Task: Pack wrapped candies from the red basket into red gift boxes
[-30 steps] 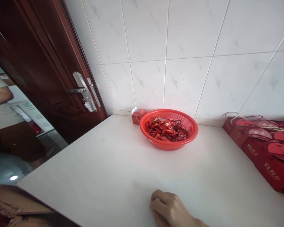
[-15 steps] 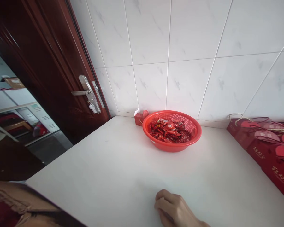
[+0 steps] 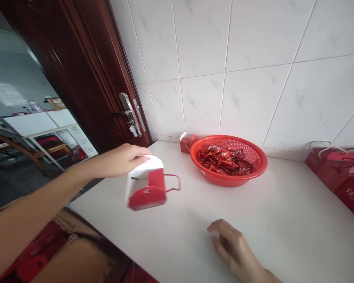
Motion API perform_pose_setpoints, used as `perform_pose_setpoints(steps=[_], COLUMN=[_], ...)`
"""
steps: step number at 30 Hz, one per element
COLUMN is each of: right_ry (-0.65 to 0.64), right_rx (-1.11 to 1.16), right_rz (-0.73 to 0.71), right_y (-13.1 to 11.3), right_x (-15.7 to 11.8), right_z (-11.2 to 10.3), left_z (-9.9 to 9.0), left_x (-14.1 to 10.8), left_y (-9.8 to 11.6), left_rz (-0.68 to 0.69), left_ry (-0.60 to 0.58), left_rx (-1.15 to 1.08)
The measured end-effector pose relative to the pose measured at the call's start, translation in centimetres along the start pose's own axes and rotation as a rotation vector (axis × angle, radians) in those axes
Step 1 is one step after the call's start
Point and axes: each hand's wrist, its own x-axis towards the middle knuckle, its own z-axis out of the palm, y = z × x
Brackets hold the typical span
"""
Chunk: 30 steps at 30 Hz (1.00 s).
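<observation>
My left hand [image 3: 126,159] grips the white flap of a red gift box [image 3: 149,196] and holds it over the left part of the white table [image 3: 171,236]. The box's top is unfolded, its inside shows white, and a red cord handle sticks out to the right. Low in the middle, my right hand [image 3: 234,247] is by the tabletop with fingers curled but apart and nothing in them. Beyond it, a red plastic basket [image 3: 233,181] holds many small red-wrapped sweets [image 3: 224,159].
A small red box [image 3: 185,145] stands behind the basket by the tiled wall. Red gift boxes [image 3: 346,184] with cord handles line the right side. At lower left is a cardboard box [image 3: 79,255] with red items inside. A brown door [image 3: 85,78] stands ajar at left.
My left hand has come into view from the left, holding the red gift box. My right hand has loosened its fingers. The view has swung left.
</observation>
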Motion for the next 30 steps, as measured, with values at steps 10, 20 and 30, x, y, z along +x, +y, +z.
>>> perform_pose_setpoints(steps=[10,20,30], right_ry=[0.321,0.529,0.223], right_rx=[0.252,0.354,0.103], right_rz=[0.251,0.292,0.267], right_y=[0.8,1.3,-2.3], right_x=[1.7,2.9,5.2], right_z=[-3.0,-5.0,-9.3], left_z=[10.1,14.9,14.1], left_x=[8.4,9.2,9.1], left_y=[7.6,10.6,11.5], left_rz=[0.357,0.524,0.599], left_ry=[-0.239,-0.284,-0.458], left_rx=[-0.436,-0.494,-0.454])
